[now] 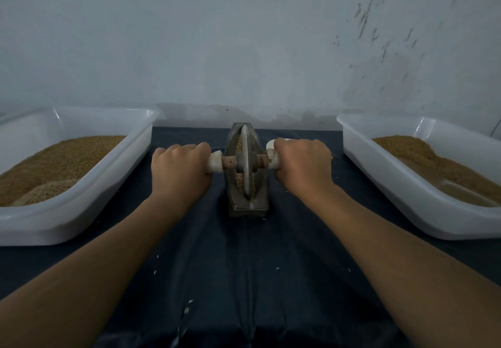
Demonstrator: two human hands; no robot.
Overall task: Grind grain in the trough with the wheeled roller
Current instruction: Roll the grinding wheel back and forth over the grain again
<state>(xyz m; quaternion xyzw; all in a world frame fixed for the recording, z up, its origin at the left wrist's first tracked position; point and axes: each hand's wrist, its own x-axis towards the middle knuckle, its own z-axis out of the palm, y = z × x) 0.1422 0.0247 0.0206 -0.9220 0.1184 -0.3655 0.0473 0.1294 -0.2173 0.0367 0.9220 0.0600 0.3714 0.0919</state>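
Note:
A narrow boat-shaped metal trough [260, 201] stands on a dark cloth in the middle, pointing away from me. Brown grain [239, 179] lies inside it along the groove. The wheeled roller [246, 163], a thin metal disc on a wooden axle, stands upright in the trough near its middle. My left hand [180, 170] grips the white-wrapped left handle of the axle. My right hand [301, 164] grips the white-wrapped right handle. Both forearms stretch forward from the bottom corners.
A white plastic tray [81, 209] with brown grain sits at the left, and a second white tray [406, 185] with grain sits at the right. A pale wall [244, 49] rises just behind the trough. Several loose grains lie on the dark cloth [244, 266].

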